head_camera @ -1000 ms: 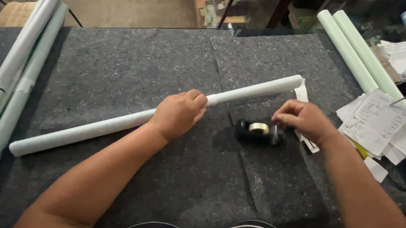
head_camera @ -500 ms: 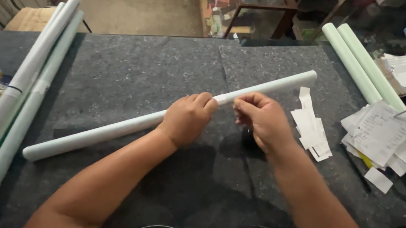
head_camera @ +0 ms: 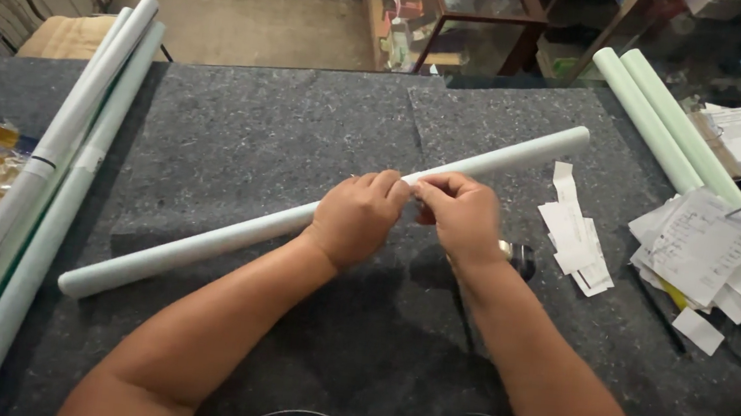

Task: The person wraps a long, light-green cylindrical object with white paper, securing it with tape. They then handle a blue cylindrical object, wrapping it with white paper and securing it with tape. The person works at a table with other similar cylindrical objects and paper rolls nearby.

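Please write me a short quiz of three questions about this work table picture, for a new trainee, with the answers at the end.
1. True or false: both hands rest on the same long paper roll.
2. What lies just right of the right hand, partly hidden by the wrist?
A. a pair of scissors
B. a tape dispenser
C. a hammer
3. Fill in: the small white slips lie on the dark grey ____ covering the table.

Key
1. True. The left hand and right hand meet at the middle of the pale roll.
2. B, the tape dispenser.
3. Felt. The white slips lie on the felt mat.
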